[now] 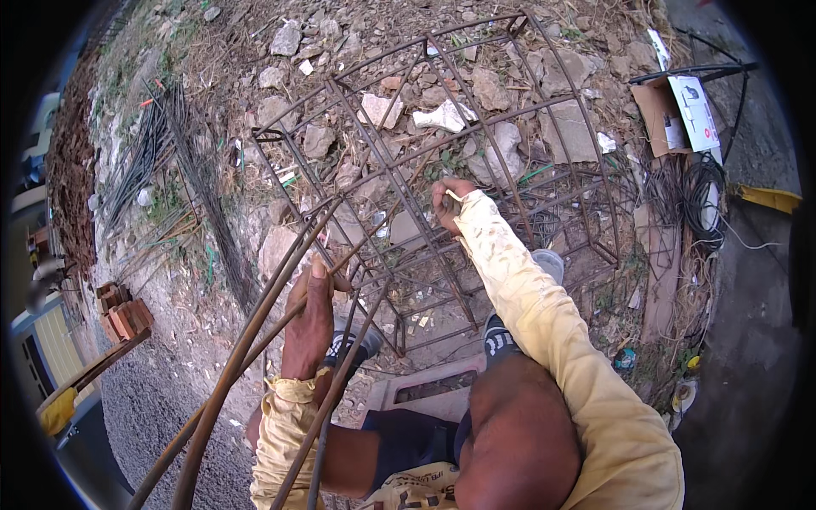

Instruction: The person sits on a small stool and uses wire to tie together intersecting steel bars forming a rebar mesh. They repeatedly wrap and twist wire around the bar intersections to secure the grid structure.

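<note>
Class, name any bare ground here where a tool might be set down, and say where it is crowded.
Bare gravel lies below the bricks, left of the left hand. Crowded: stones under the rebar cage, wire coils at right.

Rusty, rough steel rebar cage (442, 170); matt, stained yellow cloth sleeve (527, 297).

Bright, even daylight fills the centre of the frame; shadows stay soft. Fisheye distortion bends straight lines toward the black, vignetted rim, where detail blurs slightly.
</note>
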A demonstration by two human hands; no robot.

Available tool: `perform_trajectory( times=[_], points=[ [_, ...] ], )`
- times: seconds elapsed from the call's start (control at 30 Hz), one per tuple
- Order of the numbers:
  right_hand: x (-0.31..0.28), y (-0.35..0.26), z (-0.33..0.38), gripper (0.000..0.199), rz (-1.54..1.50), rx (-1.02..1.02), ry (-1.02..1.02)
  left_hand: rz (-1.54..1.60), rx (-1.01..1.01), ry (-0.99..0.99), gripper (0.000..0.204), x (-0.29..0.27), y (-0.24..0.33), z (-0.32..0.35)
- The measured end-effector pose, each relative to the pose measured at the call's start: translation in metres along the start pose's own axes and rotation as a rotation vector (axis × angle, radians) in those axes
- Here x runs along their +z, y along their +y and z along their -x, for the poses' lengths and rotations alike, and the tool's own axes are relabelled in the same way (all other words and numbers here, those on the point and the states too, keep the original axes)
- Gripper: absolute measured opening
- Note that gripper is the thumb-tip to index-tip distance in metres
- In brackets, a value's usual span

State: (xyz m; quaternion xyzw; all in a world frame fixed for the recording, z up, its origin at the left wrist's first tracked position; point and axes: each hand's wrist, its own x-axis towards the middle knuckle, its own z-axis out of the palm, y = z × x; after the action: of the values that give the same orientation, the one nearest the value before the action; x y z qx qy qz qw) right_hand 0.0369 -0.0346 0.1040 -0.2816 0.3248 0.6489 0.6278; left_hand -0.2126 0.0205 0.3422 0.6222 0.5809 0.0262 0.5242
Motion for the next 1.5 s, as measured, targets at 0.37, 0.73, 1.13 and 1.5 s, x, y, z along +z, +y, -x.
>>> perform_trajectory(
  times=[0.37,0.73,1.13,1.5],
  points=[
    [0.028,0.003,-0.013,0.015,0.043,-0.013,0.179,-0.047,0.069,0.021,0.058,0.001,-0.002,0.000],
    [0.030,-0.008,0.094,0.019,1.019,-0.029,0.162,-0.001,0.045,-0.021,0.047,-0.002,-0.002,0.003],
    [-0.100,-0.064,0.217,0.051,1.869,-1.051,0.845,0.464,-0.475,0.000,0.034,-0.005,-0.086,0.050],
    [-0.135,-0.088,0.190,0.058,1.797,-0.784,0.699,1.065,-0.659,-0.218,0.043,0.109,-0.042,0.072]
  ],
)
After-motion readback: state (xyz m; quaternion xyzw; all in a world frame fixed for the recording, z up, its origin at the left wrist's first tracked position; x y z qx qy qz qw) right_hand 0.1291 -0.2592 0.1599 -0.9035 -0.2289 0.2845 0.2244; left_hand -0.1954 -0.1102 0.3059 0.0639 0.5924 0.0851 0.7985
